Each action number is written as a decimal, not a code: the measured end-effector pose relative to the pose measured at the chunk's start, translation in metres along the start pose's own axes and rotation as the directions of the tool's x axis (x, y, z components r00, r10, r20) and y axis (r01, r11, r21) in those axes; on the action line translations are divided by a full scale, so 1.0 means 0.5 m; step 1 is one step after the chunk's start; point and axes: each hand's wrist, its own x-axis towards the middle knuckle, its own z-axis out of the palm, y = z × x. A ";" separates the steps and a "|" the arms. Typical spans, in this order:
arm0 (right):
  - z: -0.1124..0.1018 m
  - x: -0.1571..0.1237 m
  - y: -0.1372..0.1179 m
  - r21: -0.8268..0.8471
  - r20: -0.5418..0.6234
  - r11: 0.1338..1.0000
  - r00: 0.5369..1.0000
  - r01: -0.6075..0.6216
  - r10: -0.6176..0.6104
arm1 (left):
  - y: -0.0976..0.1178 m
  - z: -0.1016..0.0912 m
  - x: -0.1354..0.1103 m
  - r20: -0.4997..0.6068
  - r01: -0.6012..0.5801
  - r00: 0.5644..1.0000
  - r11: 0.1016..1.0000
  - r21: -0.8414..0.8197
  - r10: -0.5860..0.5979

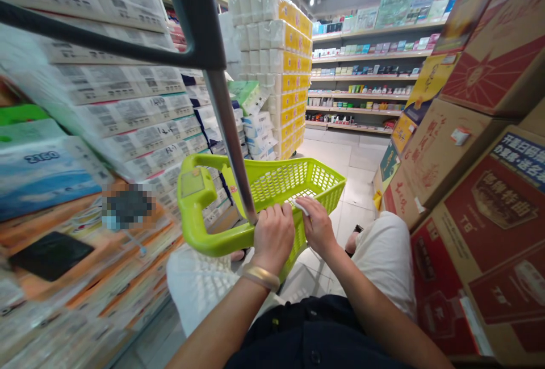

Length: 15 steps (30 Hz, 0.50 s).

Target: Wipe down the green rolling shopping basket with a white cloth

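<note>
A lime-green rolling shopping basket (281, 179) with perforated walls stands between my knees. Its metal pull rod (227, 125) slants up to a dark grey handle (200, 17) at the upper left. My left hand (275, 235), with a gold bangle at the wrist, is closed on the near rim beside the foot of the rod. My right hand (319, 227) is closed on a white wipe (301, 205), which touches the same rim a little further right. Most of the wipe is hidden by the fingers. Inside the basket, only the perforated floor shows.
Packs of tissue (145, 108) are stacked high on the left. A black tablet-like object (51, 255) lies on lower packs. Yellow-and-white paper bundles (285, 74) stand ahead. Red and brown cartons (489, 210) wall the right side. Product shelves (361, 79) line the back beyond a tiled floor.
</note>
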 end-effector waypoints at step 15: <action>0.005 0.003 -0.013 0.056 0.064 0.996 0.995 0.067 -0.071 | 0.002 0.011 -0.001 -0.057 -0.014 0.998 1.000 0.024 0.015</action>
